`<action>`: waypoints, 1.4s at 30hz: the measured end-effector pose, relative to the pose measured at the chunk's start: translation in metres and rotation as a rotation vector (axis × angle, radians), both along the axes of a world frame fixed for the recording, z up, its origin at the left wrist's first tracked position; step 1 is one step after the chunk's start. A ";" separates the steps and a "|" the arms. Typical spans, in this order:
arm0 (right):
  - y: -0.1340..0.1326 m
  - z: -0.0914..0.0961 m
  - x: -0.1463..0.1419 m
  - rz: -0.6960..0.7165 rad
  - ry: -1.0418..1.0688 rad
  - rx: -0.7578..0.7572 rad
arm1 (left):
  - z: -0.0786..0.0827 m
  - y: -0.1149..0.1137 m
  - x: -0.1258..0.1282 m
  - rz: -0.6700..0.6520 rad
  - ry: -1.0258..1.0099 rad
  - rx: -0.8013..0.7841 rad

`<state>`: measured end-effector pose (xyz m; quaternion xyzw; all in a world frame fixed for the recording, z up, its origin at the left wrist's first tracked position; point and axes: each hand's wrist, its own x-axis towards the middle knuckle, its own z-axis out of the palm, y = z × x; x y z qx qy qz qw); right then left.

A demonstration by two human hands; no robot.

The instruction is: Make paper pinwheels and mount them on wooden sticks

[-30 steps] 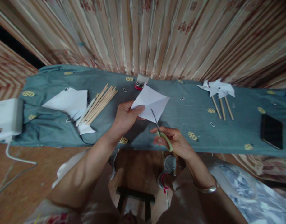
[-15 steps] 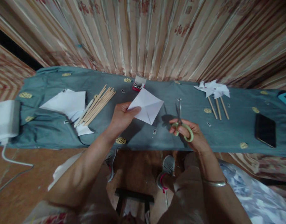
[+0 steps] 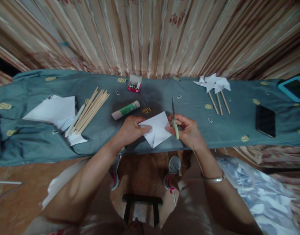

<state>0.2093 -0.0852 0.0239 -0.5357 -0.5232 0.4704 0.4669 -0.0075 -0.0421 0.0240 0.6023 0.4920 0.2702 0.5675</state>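
My left hand [image 3: 129, 131] pinches the left corner of a white paper square [image 3: 157, 128], thumb on top. The paper has creases, and a slit runs in from its lower corner. In my right hand [image 3: 189, 131] is a pair of scissors with light green handles [image 3: 175, 129], blades pointing up and away from me. My right thumb also touches the paper's right edge. Just beyond the paper lies a glue stick [image 3: 126, 110] with a green label. Farther back stands a small open red-and-white box [image 3: 134, 85] with shiny metal pieces inside.
On the left, wooden sticks [image 3: 93, 111] lie beside white paper sheets [image 3: 52, 109]. Paper pinwheels [image 3: 215, 83] on sticks rest at the back right. A black phone [image 3: 265, 121] and a blue-framed device [image 3: 294, 88] lie farther right. A curtain [image 3: 150, 39] hangs behind the cloth-covered table [image 3: 238, 127].
The paper has come nearer to me and turned. My right hand has brought the scissors left, and its thumb now meets the paper. The glue stick has come into view.
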 end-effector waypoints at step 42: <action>-0.022 -0.005 -0.041 0.119 0.278 -0.222 | 0.009 0.003 0.017 0.517 -0.460 -0.043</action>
